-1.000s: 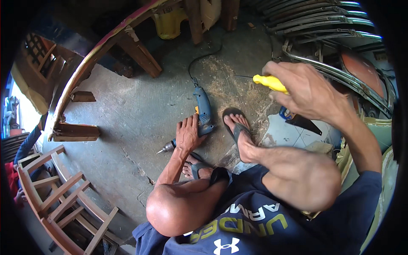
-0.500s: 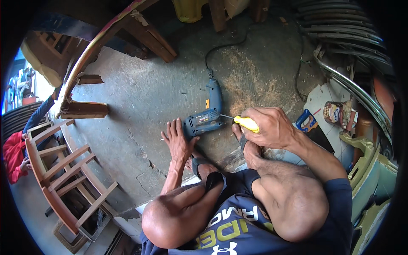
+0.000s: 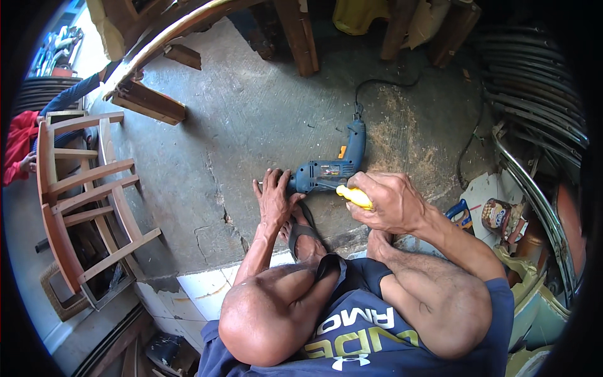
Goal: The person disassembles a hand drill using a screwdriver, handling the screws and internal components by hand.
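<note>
From where I stand, a blue plastic power drill with an orange trigger [image 3: 328,168] lies on its side on the grey, scuffed concrete floor [image 3: 251,125], just ahead of the seated person's feet. The left hand [image 3: 274,196] lies over the drill's front end, fingers slightly spread and thumb apart; I cannot tell whether it grips. The right hand [image 3: 392,200] is closed around a yellow-handled screwdriver [image 3: 355,196], whose thin shaft points at the drill's housing; whether the tip touches, I cannot tell. A black cord [image 3: 358,95] trails from the drill's grip beside scattered pale sawdust [image 3: 405,119]. Near the right forearm sits a blue-handled handsaw [image 3: 456,210]. Over to the left, a red-sleeved person [image 3: 20,146] is beside a slatted brown wooden frame [image 3: 59,242].
</note>
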Motion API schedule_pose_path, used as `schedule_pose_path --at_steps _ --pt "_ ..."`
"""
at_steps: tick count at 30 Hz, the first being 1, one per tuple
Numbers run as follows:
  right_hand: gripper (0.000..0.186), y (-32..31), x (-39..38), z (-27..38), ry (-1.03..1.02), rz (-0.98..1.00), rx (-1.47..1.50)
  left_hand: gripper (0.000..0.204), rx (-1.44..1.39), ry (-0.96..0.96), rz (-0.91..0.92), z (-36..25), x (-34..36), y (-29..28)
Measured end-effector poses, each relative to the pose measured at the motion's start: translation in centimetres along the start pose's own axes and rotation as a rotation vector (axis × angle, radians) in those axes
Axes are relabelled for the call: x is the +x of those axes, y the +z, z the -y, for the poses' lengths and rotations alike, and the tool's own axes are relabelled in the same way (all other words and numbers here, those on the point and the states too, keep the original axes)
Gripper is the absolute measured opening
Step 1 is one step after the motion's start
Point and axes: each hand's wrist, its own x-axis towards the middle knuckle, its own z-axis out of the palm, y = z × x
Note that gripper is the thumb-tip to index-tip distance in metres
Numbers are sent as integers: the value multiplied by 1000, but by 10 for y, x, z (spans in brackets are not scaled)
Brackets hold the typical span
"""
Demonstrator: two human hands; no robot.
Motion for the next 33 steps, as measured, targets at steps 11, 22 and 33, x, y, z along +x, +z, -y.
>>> schedule_pose_path --at_steps 11,22,33 --pt "27 26 29 12 -27 162 -119 79 -72 26 -26 6 -1 0" --pt "19 59 50 60 -66 540 -427 77 -73 71 4 10 6 -6" --pt "16 52 49 67 -57 495 -571 76 -127 183 116 17 19 -15"
